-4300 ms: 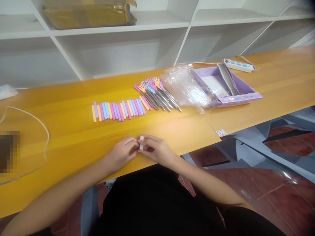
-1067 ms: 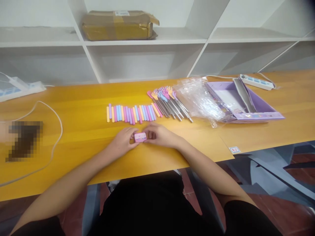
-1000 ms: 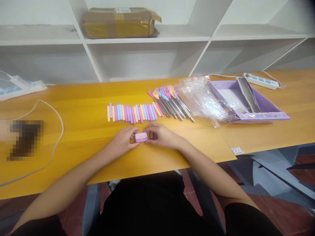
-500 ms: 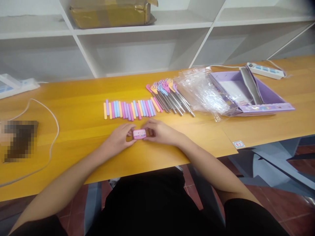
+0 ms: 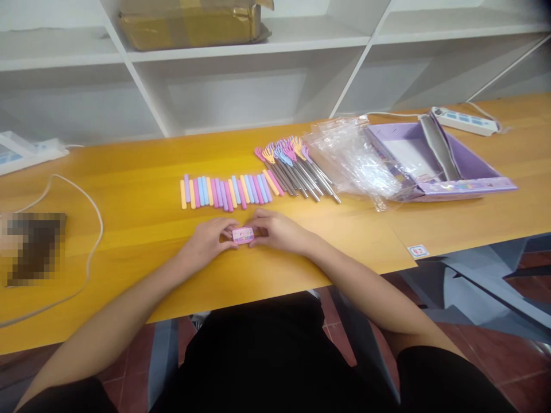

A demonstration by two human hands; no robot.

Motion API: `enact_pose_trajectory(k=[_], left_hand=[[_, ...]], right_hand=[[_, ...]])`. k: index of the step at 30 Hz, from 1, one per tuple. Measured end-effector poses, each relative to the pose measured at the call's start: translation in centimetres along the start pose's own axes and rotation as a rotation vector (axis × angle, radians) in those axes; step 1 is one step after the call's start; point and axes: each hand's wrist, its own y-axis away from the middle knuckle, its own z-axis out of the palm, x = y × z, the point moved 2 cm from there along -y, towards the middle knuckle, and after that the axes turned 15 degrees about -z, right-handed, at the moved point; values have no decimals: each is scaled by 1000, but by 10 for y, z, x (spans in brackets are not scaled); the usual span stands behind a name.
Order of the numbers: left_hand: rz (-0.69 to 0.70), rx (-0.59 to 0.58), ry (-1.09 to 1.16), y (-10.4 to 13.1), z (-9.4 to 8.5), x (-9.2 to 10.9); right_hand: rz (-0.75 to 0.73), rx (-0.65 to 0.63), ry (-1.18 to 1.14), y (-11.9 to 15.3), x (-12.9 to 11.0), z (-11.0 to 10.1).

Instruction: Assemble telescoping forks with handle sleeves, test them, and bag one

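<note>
Between my hands, a small pink printed stack (image 5: 243, 235), perhaps cards or labels, is held just over the table. My left hand (image 5: 214, 236) pinches its left end with thumb and curled fingers. At the opposite end my right hand (image 5: 278, 230) grips it the same way. Beyond the hands lies a row of pastel stick-like handles (image 5: 226, 192) in pink, purple, blue and yellow. To the right of that row is a bunch of back scratchers (image 5: 297, 166) with metal rods and hand-shaped coloured heads.
Clear plastic bags (image 5: 357, 160) lie against an open purple box (image 5: 469, 186) on the right. A power strip (image 5: 467, 120) is behind it, another power strip (image 5: 32, 152) at far left. A white cable (image 5: 97, 212) loops on the left. White shelves hold a cardboard box (image 5: 189, 26).
The hands and the pink stack have barely moved; the stack is tilted slightly differently between the fingers. Everything else stays in place apart from a small camera shift.
</note>
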Motion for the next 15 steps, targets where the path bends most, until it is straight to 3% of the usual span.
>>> enact_pose_trajectory(k=[7, 15], left_hand=[[28, 24, -33, 5, 1, 6], [54, 3, -88, 2, 1, -1]], right_hand=[[11, 12, 7, 0, -3, 0], [30, -7, 13, -2, -10, 0]])
